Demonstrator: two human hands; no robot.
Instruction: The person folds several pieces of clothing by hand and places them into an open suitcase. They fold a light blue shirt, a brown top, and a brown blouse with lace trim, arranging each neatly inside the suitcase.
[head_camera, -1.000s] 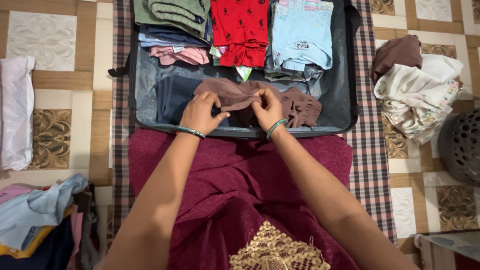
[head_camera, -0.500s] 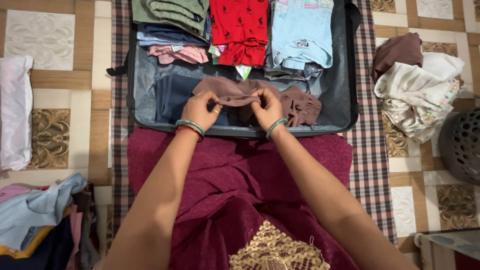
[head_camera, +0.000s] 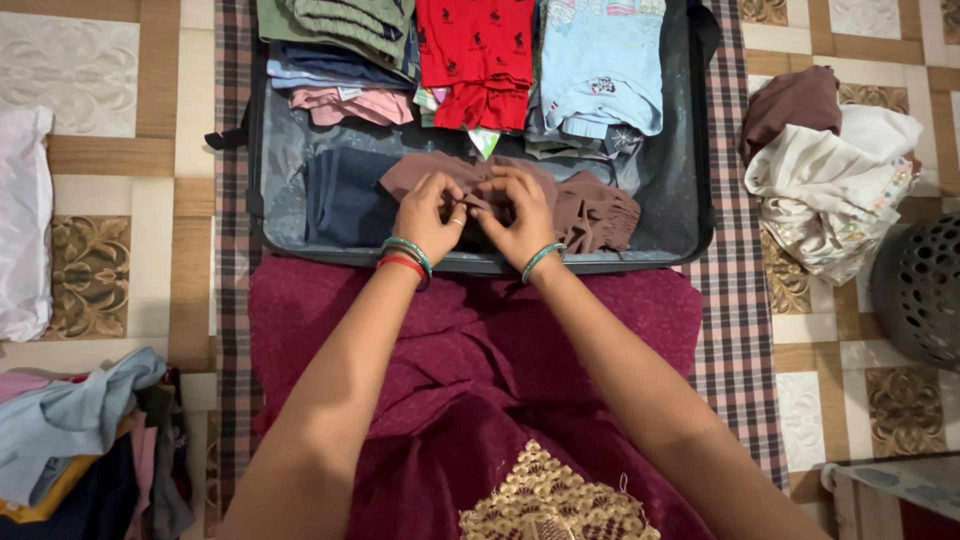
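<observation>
An open dark suitcase (head_camera: 665, 175) lies on a checked mat in front of me. A brown garment (head_camera: 590, 210) is bunched in its near half, beside a folded navy piece (head_camera: 345, 195). My left hand (head_camera: 430, 215) and my right hand (head_camera: 522, 215) sit close together on the brown garment, fingers curled into its cloth. Both wrists wear bangles. Along the far half lie folded clothes: green (head_camera: 345, 25), red (head_camera: 478, 55) and light blue (head_camera: 602, 60).
A heap of white and brown cloth (head_camera: 830, 170) lies on the tiled floor at the right, next to a dark perforated basket (head_camera: 920, 290). A white bundle (head_camera: 22, 220) is at the left; mixed clothes (head_camera: 70, 430) pile at the lower left. Maroon fabric (head_camera: 470, 350) covers my lap.
My left hand has moved right along the brown garment until it nearly meets my right hand, gathering the cloth between them.
</observation>
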